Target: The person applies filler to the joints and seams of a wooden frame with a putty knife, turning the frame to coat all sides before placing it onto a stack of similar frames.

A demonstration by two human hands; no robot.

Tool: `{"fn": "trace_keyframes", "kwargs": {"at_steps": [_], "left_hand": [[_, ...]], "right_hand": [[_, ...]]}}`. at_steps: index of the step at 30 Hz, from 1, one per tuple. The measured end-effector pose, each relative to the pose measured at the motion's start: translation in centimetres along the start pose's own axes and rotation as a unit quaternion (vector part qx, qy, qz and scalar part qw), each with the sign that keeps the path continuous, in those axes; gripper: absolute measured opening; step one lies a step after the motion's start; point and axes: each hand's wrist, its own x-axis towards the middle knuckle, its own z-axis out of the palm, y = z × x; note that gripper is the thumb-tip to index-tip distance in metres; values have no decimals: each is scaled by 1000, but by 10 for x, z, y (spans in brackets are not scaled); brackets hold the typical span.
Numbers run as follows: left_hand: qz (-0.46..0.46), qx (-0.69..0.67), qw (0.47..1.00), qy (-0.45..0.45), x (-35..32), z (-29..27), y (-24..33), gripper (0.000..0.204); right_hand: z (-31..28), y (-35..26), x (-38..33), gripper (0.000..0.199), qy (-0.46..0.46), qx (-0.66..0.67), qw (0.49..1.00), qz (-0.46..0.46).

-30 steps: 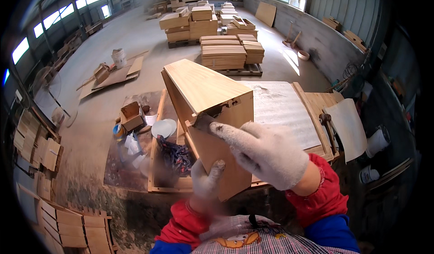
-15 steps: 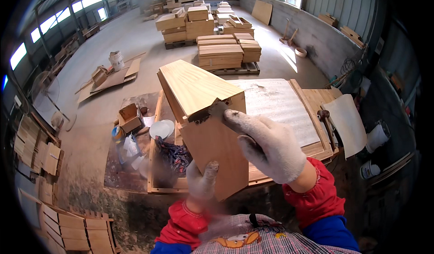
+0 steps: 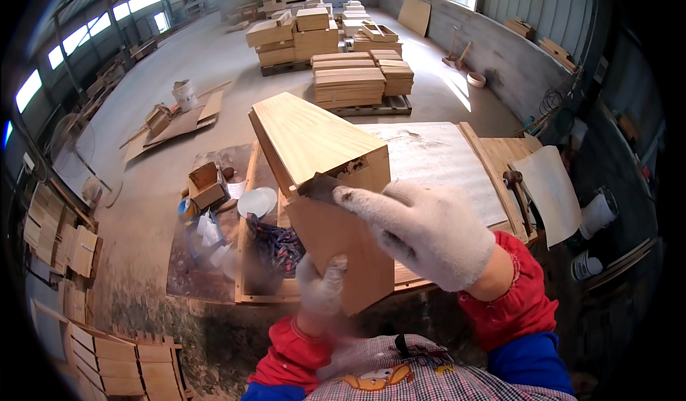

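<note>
A pale wooden box (image 3: 336, 258) stands tilted above the workbench, its light-grained upper panel (image 3: 314, 133) pointing away from me. My left hand (image 3: 321, 283), in a whitish glove, grips its lower left edge with the thumb on the near face. A small dark flat piece (image 3: 319, 187), possibly a scraper or sandpaper, is pinched in my gloved right hand (image 3: 429, 233). It presses against the corner where the upper panel meets the near face. Ragged dark marks (image 3: 351, 167) show along that edge, to the right of the piece. My right palm is hidden.
On the bench lie a white sheet (image 3: 436, 165), a wooden frame rail (image 3: 493, 179), dark tangled cloth strips (image 3: 275, 247), a white round lid (image 3: 256, 202) and a small open box (image 3: 206, 184). A hammer (image 3: 516, 187) rests at the right. Stacked boards (image 3: 349, 87) stand on a pallet beyond.
My right hand has slid left along the box's edge, bringing the dark piece to the left corner and uncovering more of the marked edge. The left hand keeps its hold.
</note>
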Motion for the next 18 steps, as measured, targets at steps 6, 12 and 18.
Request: {"fn": "trace_keyframes", "kwargs": {"at_steps": [6, 12, 18], "left_hand": [[4, 11, 1000, 10, 3, -3, -2, 41], [3, 13, 1000, 2, 3, -3, -1, 39], [-9, -10, 999, -30, -1, -4, 2, 38]], "right_hand": [[-20, 43, -14, 47, 39, 9, 998, 45], [-2, 17, -24, 48, 21, 53, 998, 21], [-6, -7, 2, 43, -24, -50, 998, -41]]}}
